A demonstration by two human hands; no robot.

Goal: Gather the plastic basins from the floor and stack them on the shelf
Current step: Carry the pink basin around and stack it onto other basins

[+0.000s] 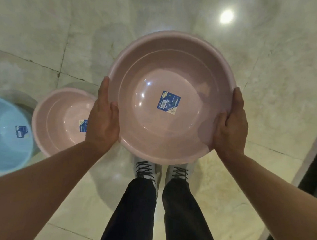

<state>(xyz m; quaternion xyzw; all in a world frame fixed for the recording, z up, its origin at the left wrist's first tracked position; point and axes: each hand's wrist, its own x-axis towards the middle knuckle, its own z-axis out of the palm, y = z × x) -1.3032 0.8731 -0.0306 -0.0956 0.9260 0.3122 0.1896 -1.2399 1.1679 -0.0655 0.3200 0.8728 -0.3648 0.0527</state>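
Note:
A large pink plastic basin with a blue label in its bottom is lifted above the floor in front of me. My left hand grips its left rim, thumb inside the bowl. My right hand grips the right rim the same way. A second pink basin sits on the floor to the left, partly behind my left hand. A light blue basin stands on the floor at the far left edge. No shelf is in view.
The floor is glossy pale marble tile with a light glare at the top right. My legs and laced shoes stand just under the held basin. A dark strip with a metal edge runs along the right side.

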